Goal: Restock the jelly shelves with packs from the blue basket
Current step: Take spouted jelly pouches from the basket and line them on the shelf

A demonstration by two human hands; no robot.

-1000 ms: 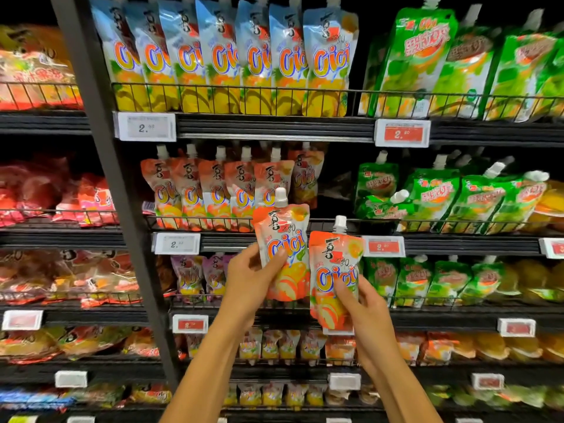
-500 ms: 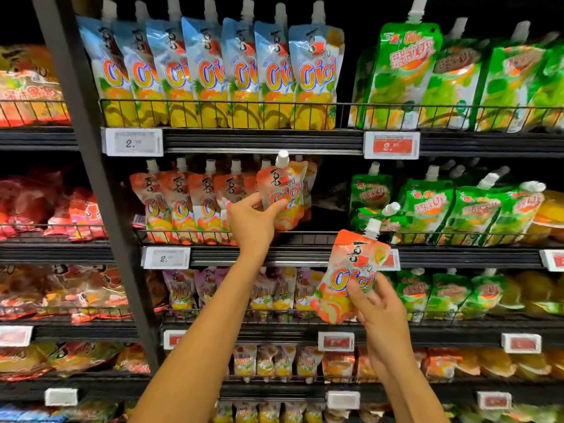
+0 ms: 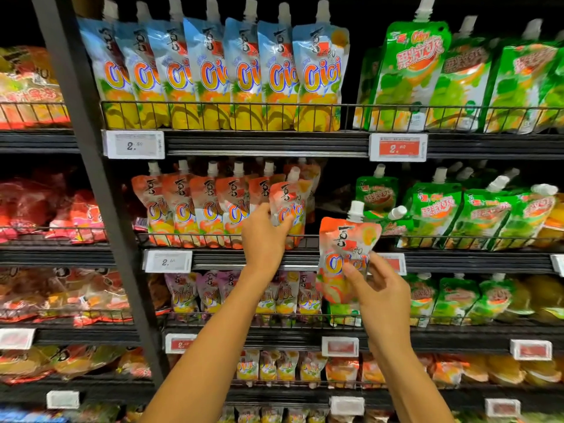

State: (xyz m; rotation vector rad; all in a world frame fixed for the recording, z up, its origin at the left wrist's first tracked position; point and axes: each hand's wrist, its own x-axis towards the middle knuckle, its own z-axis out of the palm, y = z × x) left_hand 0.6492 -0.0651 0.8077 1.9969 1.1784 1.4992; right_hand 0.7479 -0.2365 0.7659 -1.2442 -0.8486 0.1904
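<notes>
Shop: stocked shelves (image 3: 265,143) (price tags (image 3: 134,145)).

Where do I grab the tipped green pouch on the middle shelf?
Probably pinch the tipped green pouch at the neck under its white cap, coming from the front over the wire rail. The cap leans up and right, clear of neighbours; the body lies low behind the rail, partly hidden by the held orange pouch.

Left arm: we reach it up from the lower edge, bare forearm slanting right, wrist nearly straight
Left hand (image 3: 265,236): back toward us, thumb and fingers curled round the lower part of an orange pouch (image 3: 289,206)
Right arm: bare forearm leaning slightly left, raised less far
Right hand (image 3: 380,290): lower than our left and well apart from it, thumb and fingertips pinching a second orange pouch (image 3: 346,245) at its right side
</notes>
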